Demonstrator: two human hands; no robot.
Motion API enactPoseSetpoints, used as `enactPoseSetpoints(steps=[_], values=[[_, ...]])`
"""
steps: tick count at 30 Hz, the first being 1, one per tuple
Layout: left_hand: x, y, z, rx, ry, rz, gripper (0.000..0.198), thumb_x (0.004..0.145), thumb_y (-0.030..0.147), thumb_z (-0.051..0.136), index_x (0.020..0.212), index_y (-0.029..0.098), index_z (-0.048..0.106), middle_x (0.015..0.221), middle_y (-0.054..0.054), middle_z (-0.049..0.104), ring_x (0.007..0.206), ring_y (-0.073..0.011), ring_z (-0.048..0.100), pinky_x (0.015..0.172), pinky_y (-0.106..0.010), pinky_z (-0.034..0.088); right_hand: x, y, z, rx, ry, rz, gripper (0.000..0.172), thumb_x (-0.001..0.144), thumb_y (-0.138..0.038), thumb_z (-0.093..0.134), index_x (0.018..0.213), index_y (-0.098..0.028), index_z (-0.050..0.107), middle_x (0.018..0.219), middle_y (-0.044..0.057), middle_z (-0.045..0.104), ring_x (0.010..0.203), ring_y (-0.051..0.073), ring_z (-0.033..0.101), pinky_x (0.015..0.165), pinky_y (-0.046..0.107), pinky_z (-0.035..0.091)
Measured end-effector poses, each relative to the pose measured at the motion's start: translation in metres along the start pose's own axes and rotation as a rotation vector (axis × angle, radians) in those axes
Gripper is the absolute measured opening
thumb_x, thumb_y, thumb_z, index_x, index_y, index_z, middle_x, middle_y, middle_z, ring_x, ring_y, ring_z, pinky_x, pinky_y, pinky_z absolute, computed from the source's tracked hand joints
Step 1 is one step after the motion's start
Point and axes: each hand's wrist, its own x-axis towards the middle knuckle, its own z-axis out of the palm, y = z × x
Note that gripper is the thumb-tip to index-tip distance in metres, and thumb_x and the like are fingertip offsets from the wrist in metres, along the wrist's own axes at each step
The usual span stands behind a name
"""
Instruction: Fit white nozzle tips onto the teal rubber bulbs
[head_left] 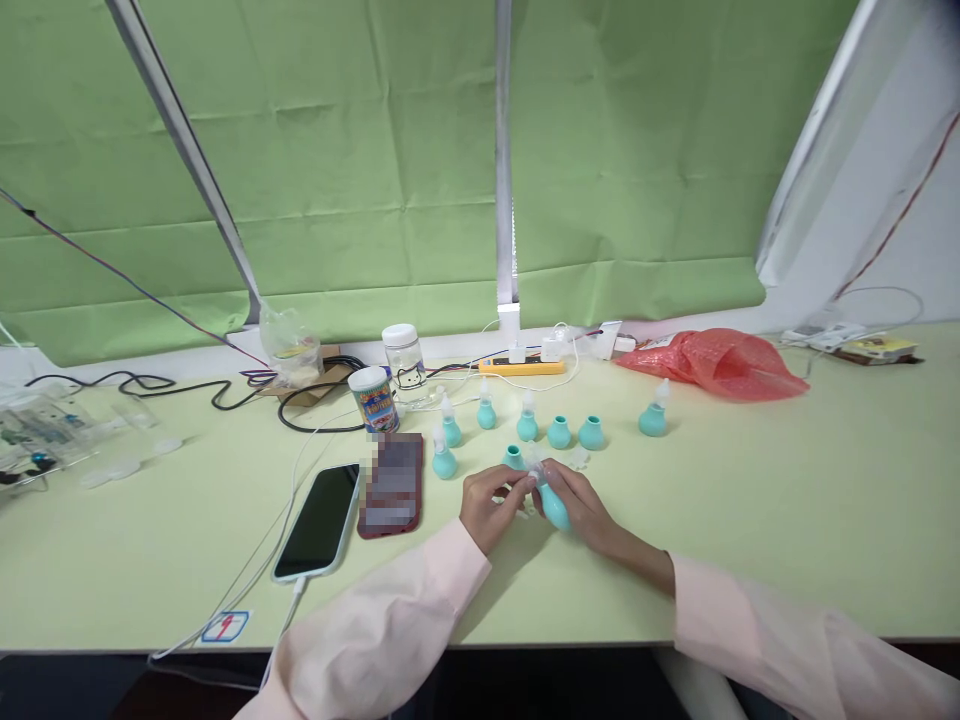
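Note:
My right hand [581, 505] is closed around a teal rubber bulb [555, 505] just above the pale green table [787, 520]. My left hand [491, 505] pinches the clear nozzle tip [531, 468] at the bulb's top. Both hands meet at the table's middle. Behind them stand several more teal bulbs: some carry clear tips [444, 458], others are bare [559, 432]. One tipped bulb [653, 415] stands apart to the right. A loose clear tip [579, 458] lies beside my right hand.
A black phone [321, 520] on a white cable and a dark red case [391, 485] lie to the left. Two jars [375, 398], a yellow power strip [521, 366], black cables and a red plastic bag [712, 362] sit at the back. The table's front edge is near.

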Motion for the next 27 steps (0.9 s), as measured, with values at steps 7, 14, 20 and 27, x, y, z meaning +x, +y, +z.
enactPoseSetpoints(steps=[7, 14, 20, 27], values=[[0.0, 0.0, 0.002, 0.04, 0.058, 0.0, 0.022, 0.073, 0.031, 0.046, 0.073, 0.016, 0.062, 0.064, -0.003, 0.06, 0.055, -0.0099, 0.054, 0.048, -0.021, 0.047, -0.002, 0.001, 0.003, -0.166, 0.123, -0.052, 0.024, 0.084, -0.033, 0.025, 0.072, -0.019, 0.04, 0.062, -0.001, 0.045, 0.056, 0.011, 0.042, 0.056, 0.024, 0.035], [0.001, 0.003, 0.003, 0.119, 0.121, 0.052, 0.02, 0.07, 0.027, 0.047, 0.063, 0.015, 0.061, 0.055, -0.002, 0.058, 0.049, -0.0085, 0.051, 0.047, -0.02, 0.046, -0.003, 0.003, 0.005, -0.293, 0.155, -0.064, 0.02, 0.084, -0.031, 0.026, 0.078, -0.019, 0.041, 0.063, -0.001, 0.046, 0.056, 0.012, 0.043, 0.055, 0.023, 0.035], [0.001, 0.002, 0.003, 0.125, 0.153, 0.044, 0.011, 0.065, 0.02, 0.051, 0.059, 0.013, 0.058, 0.053, -0.001, 0.056, 0.047, -0.0075, 0.048, 0.044, -0.018, 0.044, 0.002, 0.008, 0.002, -0.322, 0.242, -0.022, 0.02, 0.083, -0.032, 0.027, 0.076, -0.019, 0.041, 0.061, -0.002, 0.046, 0.054, 0.011, 0.042, 0.055, 0.023, 0.034], [0.005, -0.004, 0.002, 0.372, -0.033, 0.028, 0.015, 0.069, 0.02, 0.048, 0.063, 0.015, 0.061, 0.054, -0.001, 0.056, 0.05, -0.0084, 0.047, 0.049, -0.019, 0.04, 0.008, 0.01, -0.005, -0.203, 0.249, -0.014, 0.024, 0.082, -0.034, 0.028, 0.07, -0.019, 0.042, 0.058, -0.002, 0.046, 0.051, 0.01, 0.041, 0.053, 0.022, 0.034]])
